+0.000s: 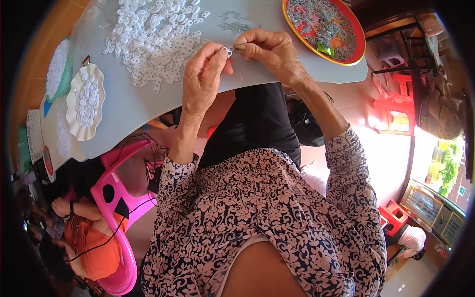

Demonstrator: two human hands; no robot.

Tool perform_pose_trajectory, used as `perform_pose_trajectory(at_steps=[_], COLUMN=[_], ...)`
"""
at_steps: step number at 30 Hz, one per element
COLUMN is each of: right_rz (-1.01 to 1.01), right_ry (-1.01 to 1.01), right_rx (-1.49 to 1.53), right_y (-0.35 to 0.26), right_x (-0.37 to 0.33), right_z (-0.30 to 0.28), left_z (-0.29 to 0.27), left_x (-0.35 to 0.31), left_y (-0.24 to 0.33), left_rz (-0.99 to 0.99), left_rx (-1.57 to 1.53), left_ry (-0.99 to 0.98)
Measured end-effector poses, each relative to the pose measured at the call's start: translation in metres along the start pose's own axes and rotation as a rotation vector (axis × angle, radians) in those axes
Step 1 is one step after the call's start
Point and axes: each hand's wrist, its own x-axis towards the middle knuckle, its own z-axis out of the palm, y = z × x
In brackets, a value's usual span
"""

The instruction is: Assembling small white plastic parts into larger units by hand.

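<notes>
Over the table's near edge, my left hand [204, 74] pinches a small white plastic piece [227, 51] with holes in it between thumb and fingertips. My right hand [272, 52] is closed in a pinch right beside that piece. Whatever its fingertips hold is too small to make out. Just beyond my hands, a few grey metal pins [236, 22] lie loose on the table. To their left spreads a big heap of similar white pieces [153, 42]. A round red-and-yellow tray [360, 47] at the far right holds many more grey metal pins.
A cream scalloped dish [72, 115] of white pieces stands on the grey table [126, 111] at left, with a green basket [66, 69] of more pieces beyond. Below is a pink chair [129, 252] by a person in orange [94, 247]. Red stools [396, 111] stand on the right.
</notes>
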Motion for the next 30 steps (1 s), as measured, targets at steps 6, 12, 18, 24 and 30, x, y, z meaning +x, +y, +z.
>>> perform_pose_trajectory(at_steps=[6, 12, 18, 24, 30], right_rz=[-0.009, -0.011, -0.032, -0.057, -0.079], right_ry=[-0.02, -0.008, -0.004, 0.017, 0.02], right_rx=[0.073, 0.182, 0.178, 0.186, 0.15], right_y=[0.005, 0.007, 0.01, 0.01, 0.008], right_x=[0.0, 0.0, 0.0, -0.001, -0.001], right_z=[0.0, 0.002, 0.004, 0.002, 0.007], left_z=[0.0, 0.001, 0.0, 0.006, 0.009], left_x=[0.0, 0.001, 0.0, 0.0, -0.002], left_y=[0.007, 0.004, 0.007, 0.008, 0.001], left_rz=[-0.028, 0.052, 0.01, -0.004, 0.081], left_rx=[0.14, 0.146, 0.134, 0.108, 0.113], left_ry=[-0.045, -0.056, -0.069, -0.044, 0.006])
